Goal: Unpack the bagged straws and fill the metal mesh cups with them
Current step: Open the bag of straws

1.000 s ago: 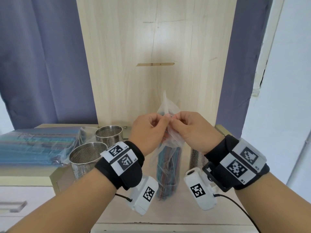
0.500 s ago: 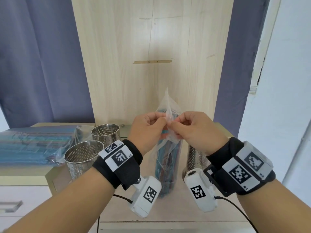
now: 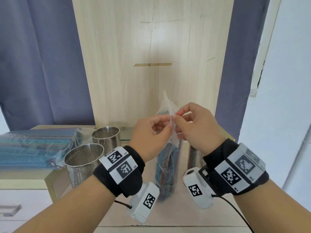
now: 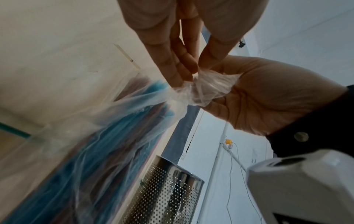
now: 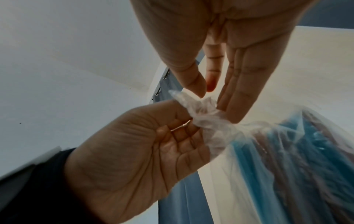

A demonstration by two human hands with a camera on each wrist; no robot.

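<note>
A clear plastic bag of blue and brown straws [image 3: 165, 174] stands upright on the wooden top, mid-frame. My left hand [image 3: 168, 123] and right hand [image 3: 180, 120] meet at its twisted top, each pinching the crumpled plastic [image 4: 206, 87] from its own side. In the left wrist view my left hand [image 4: 193, 71] pinches the neck against the right hand [image 4: 268, 94]. In the right wrist view my right hand [image 5: 216, 104] pinches the bag top [image 5: 201, 115] beside the left hand [image 5: 134, 151]. Two empty mesh cups [image 3: 84, 158] [image 3: 106, 137] stand left of the bag. A third cup [image 3: 195, 158] is half hidden behind my right wrist.
A flat stack of more bagged straws [image 3: 33, 148] lies at the far left on the top. A pale wooden panel [image 3: 151, 64] rises right behind the bag, with blue curtains on both sides. A white drawer front [image 3: 20, 207] sits below left.
Both hands stayed on the bag top and worked at it. The right hand has risen slightly and its upper fingers have spread apart. The bag still stands in the same spot.
</note>
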